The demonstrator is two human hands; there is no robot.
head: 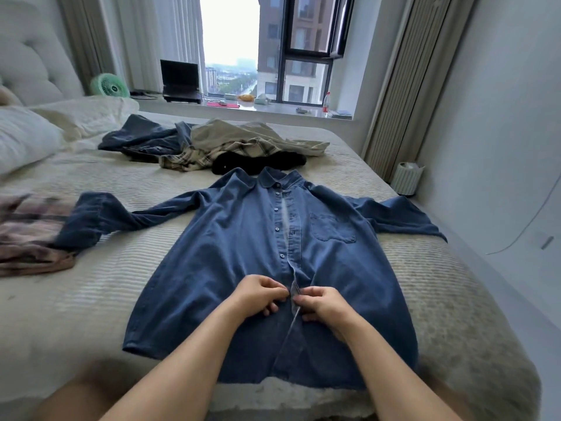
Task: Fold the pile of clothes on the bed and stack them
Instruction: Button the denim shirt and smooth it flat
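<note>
Both hands, left hand (260, 294) and right hand (322, 304), pinch the denim shirt (230, 256) placket.

The blue denim shirt (236, 253) lies face up and flat on the bed (425, 284), collar at its far end, both sleeves spread out to the sides, a chest pocket on one front panel; its upper buttons are done up, the lower placket is parted, and the two hands pinch the placket edges low on its front. Beyond the shirt's collar lies the unfolded pile (212, 144): a dark blue garment, a beige one, a plaid one and a black one touching the collar; a pinkish plaid garment (30, 232) lies crumpled beside the shirt's sleeve cuff.
</note>
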